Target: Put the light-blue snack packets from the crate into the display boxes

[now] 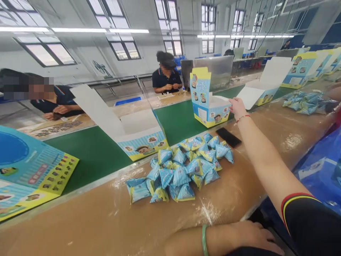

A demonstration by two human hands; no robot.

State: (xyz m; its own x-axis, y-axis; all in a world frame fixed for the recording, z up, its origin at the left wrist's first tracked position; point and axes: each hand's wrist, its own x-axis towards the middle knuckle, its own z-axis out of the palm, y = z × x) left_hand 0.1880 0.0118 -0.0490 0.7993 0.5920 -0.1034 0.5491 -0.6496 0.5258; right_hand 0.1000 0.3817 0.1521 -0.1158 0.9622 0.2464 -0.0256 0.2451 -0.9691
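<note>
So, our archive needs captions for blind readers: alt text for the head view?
The person's right hand reaches to an open blue-and-yellow box on the green belt; the left hand rests at the brown table edge. A pile of blue packets lies between.

The right arm (pixel 266 160) is stretched out from 4 o'clock toward 1 o'clock, elbow straight and forearm bare, with a dark sleeve (pixel 303 217) on the upper arm. The right hand (pixel 238 106) is at full reach, back uppermost, fingers toward 10 o'clock; its grip cannot be determined. The left forearm (pixel 183 243) lies across 6 o'clock. The left hand (pixel 250 234) rests flat, palm down, fingers toward 3 o'clock.
</note>
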